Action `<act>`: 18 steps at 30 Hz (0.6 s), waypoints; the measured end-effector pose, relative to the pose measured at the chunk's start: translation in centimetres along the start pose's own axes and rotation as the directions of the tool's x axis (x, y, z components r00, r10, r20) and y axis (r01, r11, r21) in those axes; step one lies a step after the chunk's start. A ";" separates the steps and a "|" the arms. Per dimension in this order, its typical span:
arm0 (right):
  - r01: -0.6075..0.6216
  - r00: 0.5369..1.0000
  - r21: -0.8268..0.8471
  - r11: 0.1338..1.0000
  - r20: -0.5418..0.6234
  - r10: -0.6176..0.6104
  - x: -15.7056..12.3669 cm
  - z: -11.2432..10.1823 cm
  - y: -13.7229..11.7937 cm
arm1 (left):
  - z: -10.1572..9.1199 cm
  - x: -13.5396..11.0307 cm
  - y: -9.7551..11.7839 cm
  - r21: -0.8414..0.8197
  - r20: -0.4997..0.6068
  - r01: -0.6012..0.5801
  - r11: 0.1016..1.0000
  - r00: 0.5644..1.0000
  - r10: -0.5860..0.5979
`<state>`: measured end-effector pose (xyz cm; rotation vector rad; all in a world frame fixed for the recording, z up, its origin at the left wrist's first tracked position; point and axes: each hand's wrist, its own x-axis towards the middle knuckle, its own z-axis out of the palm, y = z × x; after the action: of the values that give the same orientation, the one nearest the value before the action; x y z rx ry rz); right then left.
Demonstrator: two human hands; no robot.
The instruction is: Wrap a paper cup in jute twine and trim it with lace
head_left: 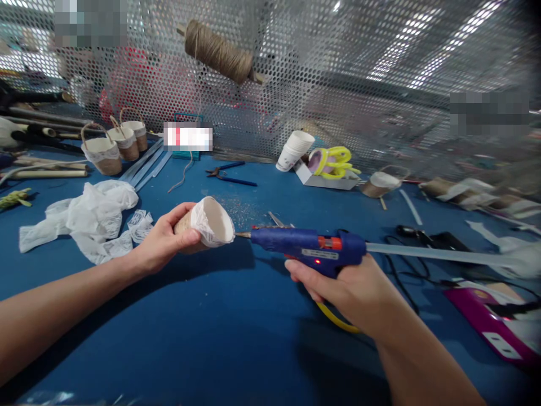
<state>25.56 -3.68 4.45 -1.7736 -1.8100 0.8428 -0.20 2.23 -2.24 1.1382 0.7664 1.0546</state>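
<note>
My left hand [163, 239] is closed round a small paper cup [210, 223] wrapped in twine, with white lace at its rim, tipped on its side so the mouth faces right. My right hand [349, 290] grips a blue hot glue gun [306, 245] with a red light lit and a clear glue stick [435, 255] jutting from its back. The gun's nozzle [243, 234] points left and sits just beside the cup's rim. Both hover above the blue table [211, 338].
Three finished little baskets [114, 148] stand at the back left by white lace scraps [91, 217]. A twine spool [220, 53] hangs on the perforated metal screen. Pliers [228, 173], stacked paper cups [295, 149], a yellow tape holder [333, 162], black cables [412, 237] and a magenta box [494, 321] lie around.
</note>
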 end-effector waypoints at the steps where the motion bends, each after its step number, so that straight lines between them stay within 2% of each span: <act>1: 0.027 1.000 0.040 0.999 0.015 -0.027 0.1 0.0 0.1 | 0.0 0.0 0.0 -0.007 0.005 0.001 1.000 1.000 -0.001; 4: 0.089 0.994 0.136 0.987 0.043 -0.096 0.4 0.1 0.3 | 0.3 -0.3 0.1 -0.010 0.034 -0.001 1.000 0.999 0.001; 7: 0.081 0.995 0.158 0.984 0.042 -0.089 0.6 0.3 0.4 | 0.6 -0.6 0.3 0.005 0.080 0.015 1.000 0.997 -0.016; 18: 0.021 0.999 0.072 0.997 0.032 -0.024 0.7 0.3 0.3 | 0.8 -0.7 0.5 -0.051 0.127 0.102 0.993 0.987 -0.095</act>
<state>25.51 -3.03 3.95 -1.7010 -1.7941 0.9216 0.12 1.38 -1.53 1.0955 0.6828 0.9084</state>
